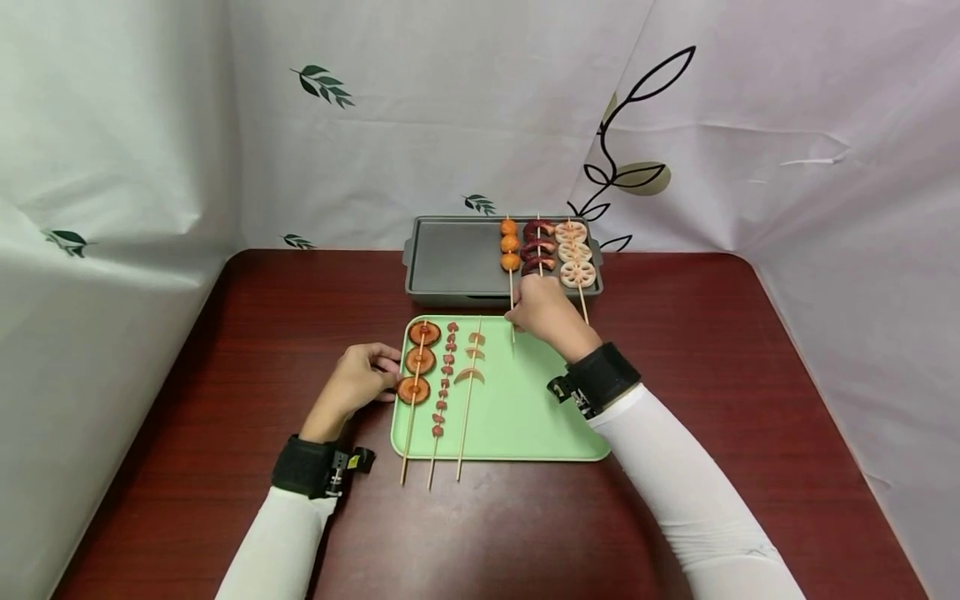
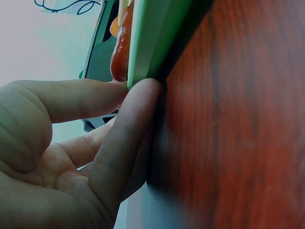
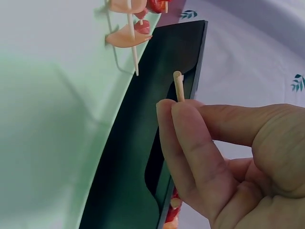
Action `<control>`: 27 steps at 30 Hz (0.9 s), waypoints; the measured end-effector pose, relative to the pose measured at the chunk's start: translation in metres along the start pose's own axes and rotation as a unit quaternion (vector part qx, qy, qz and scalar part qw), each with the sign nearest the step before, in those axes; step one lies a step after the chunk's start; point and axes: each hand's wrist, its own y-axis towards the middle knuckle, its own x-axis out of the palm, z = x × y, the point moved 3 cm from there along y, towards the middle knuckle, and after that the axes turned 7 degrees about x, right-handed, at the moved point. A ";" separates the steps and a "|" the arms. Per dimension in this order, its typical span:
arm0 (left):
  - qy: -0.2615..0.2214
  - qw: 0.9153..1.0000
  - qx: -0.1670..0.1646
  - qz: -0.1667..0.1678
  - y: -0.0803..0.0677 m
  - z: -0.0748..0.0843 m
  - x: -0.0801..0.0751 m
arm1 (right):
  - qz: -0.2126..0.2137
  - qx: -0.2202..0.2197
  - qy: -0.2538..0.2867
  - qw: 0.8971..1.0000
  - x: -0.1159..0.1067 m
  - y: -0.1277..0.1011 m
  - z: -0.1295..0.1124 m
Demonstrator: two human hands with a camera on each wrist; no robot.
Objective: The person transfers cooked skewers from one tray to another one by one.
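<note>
Right hand (image 1: 543, 312): pinching the bare end of a thin wooden skewer of red sausage slices (image 1: 538, 247), lying on the dark grey grill tray (image 1: 450, 262).
Left hand (image 1: 358, 379): fingertips pressing the pale green plastic tray (image 1: 525, 417), steadying its edge.
Handling: probably light, stiff, snappable; the bare stick end is offering the best hold.

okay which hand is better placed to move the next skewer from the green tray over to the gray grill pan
Probably the left hand. It rests at the green tray's left edge, right beside the mushroom skewer, and holds nothing. The right hand is busy, pinching the stick of the orange-ball skewer lying on the grill pan.
</note>
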 end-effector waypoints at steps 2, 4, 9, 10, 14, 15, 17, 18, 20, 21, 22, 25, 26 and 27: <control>0.002 1.000 -0.001 0.000 0.000 0.000 0.000 | -0.003 -0.001 0.016 1.000 0.000 0.001 0.002; 0.003 1.000 -0.002 0.000 0.000 0.000 0.000 | -0.009 -0.004 0.035 0.999 0.000 0.001 0.005; 0.006 1.000 -0.001 0.001 0.000 0.000 0.000 | -0.020 -0.002 0.061 0.998 -0.002 0.001 0.008; 0.007 1.000 0.000 0.001 0.001 0.000 0.000 | -0.023 -0.002 0.064 0.998 -0.002 0.001 0.008; 0.009 1.000 0.000 -0.001 0.000 -0.001 0.000 | -0.050 0.007 0.104 0.993 -0.003 -0.001 0.007; 0.010 1.000 -0.001 -0.002 0.000 -0.001 0.000 | -0.057 0.009 0.115 0.992 -0.003 -0.001 0.006; 0.009 1.000 0.001 -0.003 0.001 -0.001 -0.001 | -0.069 0.012 0.131 0.989 -0.003 -0.003 0.006; 0.010 1.000 0.003 -0.003 0.001 -0.001 -0.001 | -0.072 0.011 0.135 0.988 -0.003 -0.004 0.005; 0.009 1.000 0.005 -0.002 0.001 0.000 -0.001 | -0.079 0.006 0.142 0.987 -0.004 -0.007 0.004; 0.009 1.000 0.006 -0.002 0.001 0.000 -0.001 | -0.081 0.002 0.144 0.986 -0.004 -0.009 0.004; 0.008 1.000 0.007 -0.002 0.001 0.000 -0.001 | -0.086 -0.002 0.149 0.985 -0.003 -0.010 0.004; 0.006 1.000 0.006 -0.002 0.001 0.000 -0.001 | -0.100 -0.012 0.175 0.979 -0.002 -0.014 0.004; 0.005 1.000 0.006 -0.002 0.001 0.000 -0.001 | -0.105 -0.015 0.183 0.977 -0.002 -0.016 0.004; 0.005 1.000 0.005 -0.003 0.001 0.000 -0.001 | -0.110 -0.017 0.190 0.975 -0.001 -0.017 0.004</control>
